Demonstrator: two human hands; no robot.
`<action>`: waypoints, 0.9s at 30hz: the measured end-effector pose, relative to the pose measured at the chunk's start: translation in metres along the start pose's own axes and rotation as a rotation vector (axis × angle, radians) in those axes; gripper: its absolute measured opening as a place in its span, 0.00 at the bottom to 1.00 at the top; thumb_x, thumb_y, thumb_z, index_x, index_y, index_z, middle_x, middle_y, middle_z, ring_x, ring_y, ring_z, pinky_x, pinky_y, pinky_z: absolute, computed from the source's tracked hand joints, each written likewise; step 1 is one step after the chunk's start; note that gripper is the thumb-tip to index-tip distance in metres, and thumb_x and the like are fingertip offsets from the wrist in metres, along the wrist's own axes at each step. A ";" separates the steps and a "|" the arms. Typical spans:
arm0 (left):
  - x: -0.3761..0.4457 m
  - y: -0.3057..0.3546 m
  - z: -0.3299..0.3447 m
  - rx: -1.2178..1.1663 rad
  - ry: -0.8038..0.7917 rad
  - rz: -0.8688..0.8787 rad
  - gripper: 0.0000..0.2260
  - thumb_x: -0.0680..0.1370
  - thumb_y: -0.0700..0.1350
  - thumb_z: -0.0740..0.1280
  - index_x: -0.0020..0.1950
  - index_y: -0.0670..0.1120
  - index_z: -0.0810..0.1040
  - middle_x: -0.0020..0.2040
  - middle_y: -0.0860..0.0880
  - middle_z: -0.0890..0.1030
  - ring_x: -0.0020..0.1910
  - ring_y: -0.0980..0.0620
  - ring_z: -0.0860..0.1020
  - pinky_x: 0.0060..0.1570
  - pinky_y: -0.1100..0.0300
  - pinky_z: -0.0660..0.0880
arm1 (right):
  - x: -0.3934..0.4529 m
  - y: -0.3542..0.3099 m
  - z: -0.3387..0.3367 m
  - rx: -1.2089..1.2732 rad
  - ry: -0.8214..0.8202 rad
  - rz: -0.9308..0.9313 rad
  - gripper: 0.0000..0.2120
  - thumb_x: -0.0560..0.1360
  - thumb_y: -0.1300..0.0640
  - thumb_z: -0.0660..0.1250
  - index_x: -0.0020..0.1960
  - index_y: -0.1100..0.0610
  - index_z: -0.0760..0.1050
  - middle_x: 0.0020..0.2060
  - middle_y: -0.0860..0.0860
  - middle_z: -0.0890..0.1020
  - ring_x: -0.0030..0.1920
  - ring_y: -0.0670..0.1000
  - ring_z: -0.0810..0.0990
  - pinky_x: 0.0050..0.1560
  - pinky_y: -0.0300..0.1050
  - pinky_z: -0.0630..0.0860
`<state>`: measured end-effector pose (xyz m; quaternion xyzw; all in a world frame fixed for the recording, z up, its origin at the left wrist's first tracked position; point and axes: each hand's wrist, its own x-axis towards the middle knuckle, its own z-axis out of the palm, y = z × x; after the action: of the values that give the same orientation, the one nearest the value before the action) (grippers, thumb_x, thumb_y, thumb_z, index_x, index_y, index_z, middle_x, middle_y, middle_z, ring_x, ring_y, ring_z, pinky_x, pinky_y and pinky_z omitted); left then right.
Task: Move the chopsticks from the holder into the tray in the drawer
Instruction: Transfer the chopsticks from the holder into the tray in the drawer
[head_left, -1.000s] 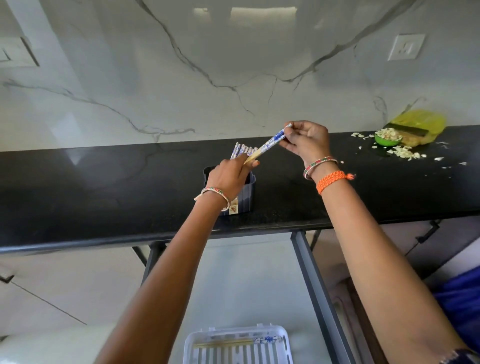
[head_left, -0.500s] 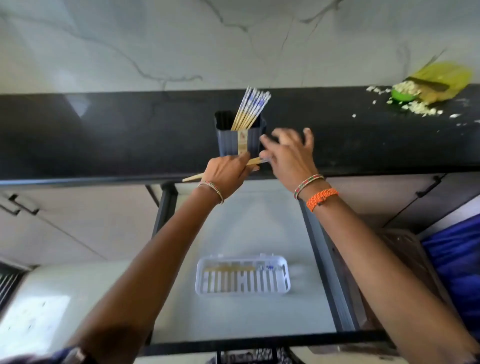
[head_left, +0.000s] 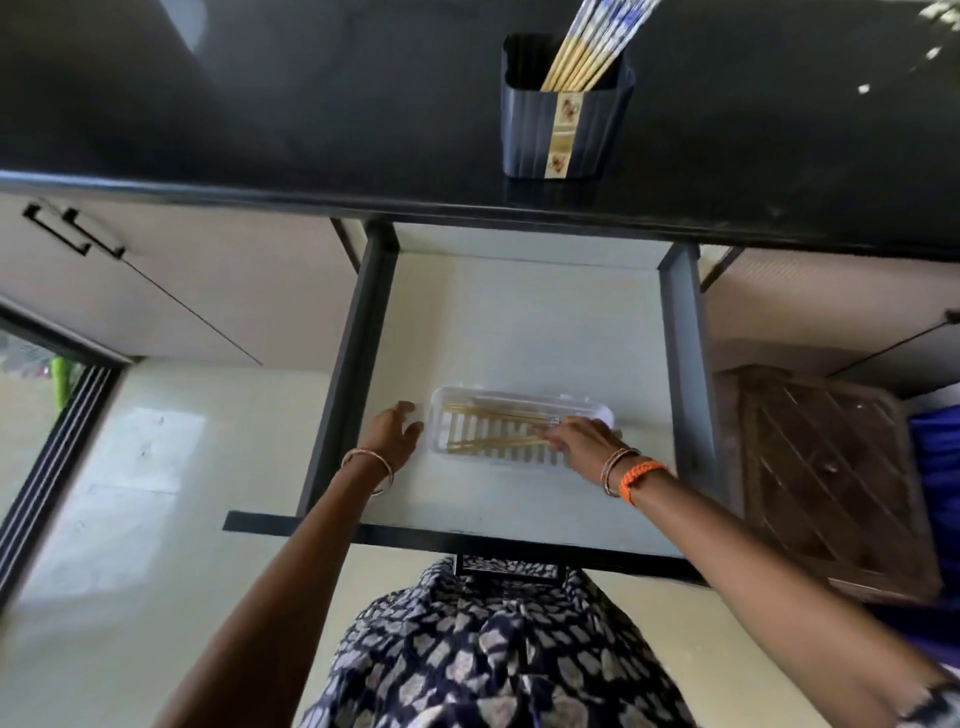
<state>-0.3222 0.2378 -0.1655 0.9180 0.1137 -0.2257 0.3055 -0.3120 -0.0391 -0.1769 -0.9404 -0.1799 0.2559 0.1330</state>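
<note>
The right hand (head_left: 576, 441) pinches a chopstick pair (head_left: 493, 443) flat into the tray (head_left: 524, 460), likely for alignment, while beside it the left hand (head_left: 392, 434), fingers spread, steadies the rim.

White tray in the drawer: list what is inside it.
The white tray holds several chopsticks lying lengthwise. The right hand covers their patterned ends and the tray's right part.
</note>
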 end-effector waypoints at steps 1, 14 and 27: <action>0.001 0.001 0.004 -0.056 0.010 -0.021 0.15 0.78 0.40 0.62 0.63 0.36 0.71 0.63 0.37 0.76 0.62 0.39 0.74 0.61 0.54 0.69 | 0.005 0.000 0.005 -0.001 -0.030 0.026 0.30 0.76 0.70 0.54 0.69 0.41 0.66 0.57 0.51 0.81 0.62 0.56 0.76 0.62 0.52 0.68; 0.008 -0.007 0.027 -0.415 -0.109 -0.233 0.16 0.75 0.30 0.60 0.62 0.37 0.72 0.46 0.39 0.79 0.40 0.46 0.77 0.50 0.49 0.78 | 0.035 0.005 0.024 0.109 -0.155 -0.041 0.23 0.79 0.67 0.55 0.69 0.48 0.68 0.58 0.56 0.80 0.58 0.57 0.77 0.58 0.47 0.75; 0.009 -0.004 0.023 -0.274 -0.086 -0.158 0.16 0.76 0.34 0.59 0.64 0.40 0.71 0.56 0.36 0.80 0.54 0.38 0.78 0.53 0.49 0.76 | 0.026 -0.011 0.001 -0.057 -0.192 -0.096 0.26 0.76 0.70 0.55 0.68 0.49 0.70 0.61 0.55 0.77 0.59 0.56 0.76 0.45 0.40 0.66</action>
<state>-0.3237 0.2273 -0.1880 0.8454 0.2022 -0.2705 0.4138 -0.2946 -0.0180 -0.1851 -0.9053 -0.2437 0.3331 0.1003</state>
